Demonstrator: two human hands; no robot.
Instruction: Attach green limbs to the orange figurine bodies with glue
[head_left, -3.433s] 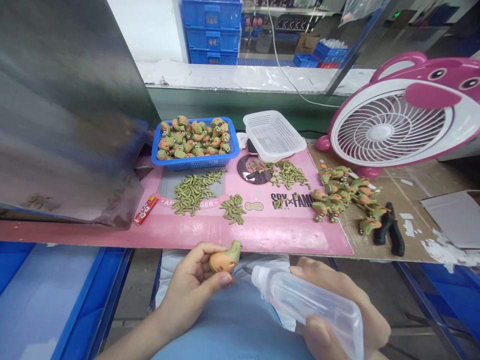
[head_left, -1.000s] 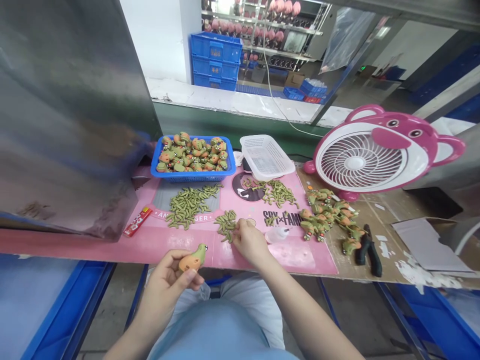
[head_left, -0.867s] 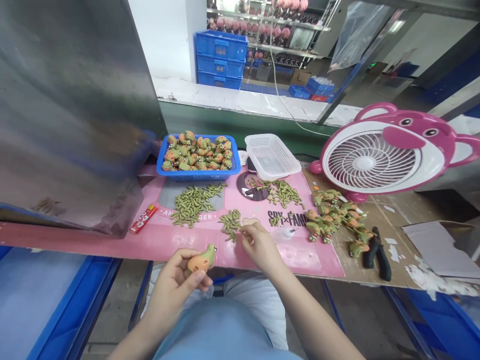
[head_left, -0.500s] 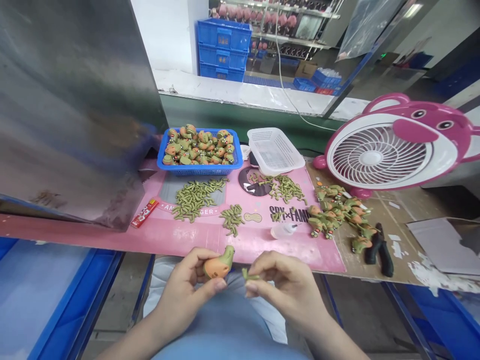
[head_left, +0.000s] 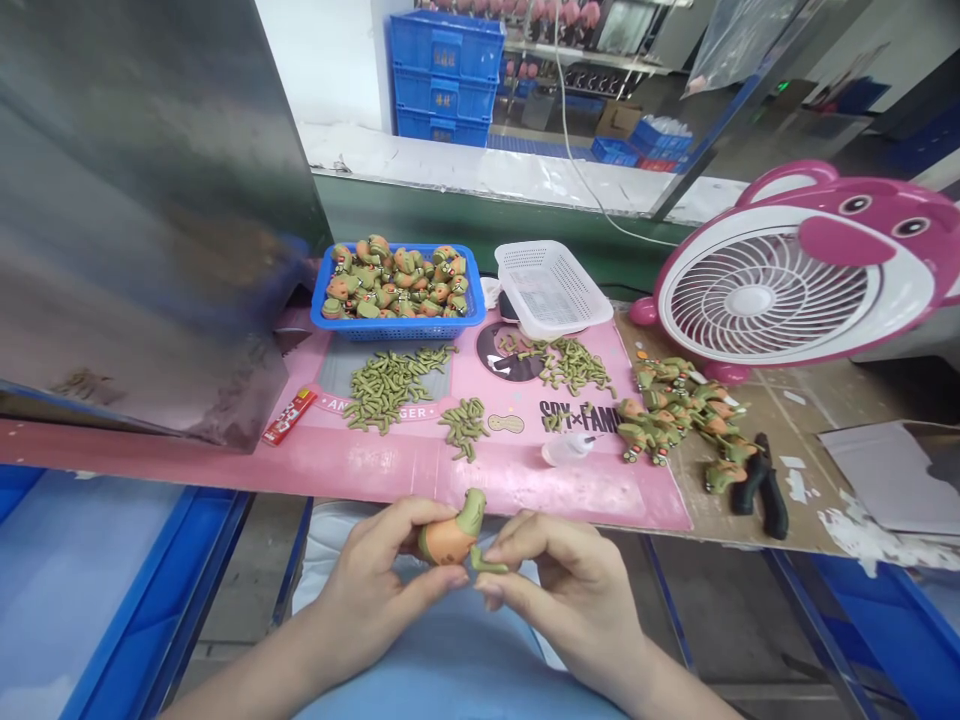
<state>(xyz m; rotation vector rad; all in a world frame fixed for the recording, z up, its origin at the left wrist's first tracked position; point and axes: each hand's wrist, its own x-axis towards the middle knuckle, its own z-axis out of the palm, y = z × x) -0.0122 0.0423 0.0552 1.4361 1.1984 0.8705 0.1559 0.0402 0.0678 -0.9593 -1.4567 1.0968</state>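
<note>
My left hand is closed around a small green and orange figurine, its green head pointing up and to the right. Between thumb and forefinger, my right hand pinches a small bent green piece. One end of that piece is at the figurine's right side; whether they touch I cannot tell. Beyond my hands, loose green pieces lie on the pink mat in a large pile, a small pile and a right-hand pile. A small translucent bottle lies near the mat's front.
A blue basket full of figurines stands at the back, beside a white basket. More figurines lie at the right, near black-handled pliers and a pink fan. A metal panel rises at the left.
My right hand has brought the small green piece left, up to the figurine. The figurine has turned slightly and moved a little right. The camera view has shifted slightly.
</note>
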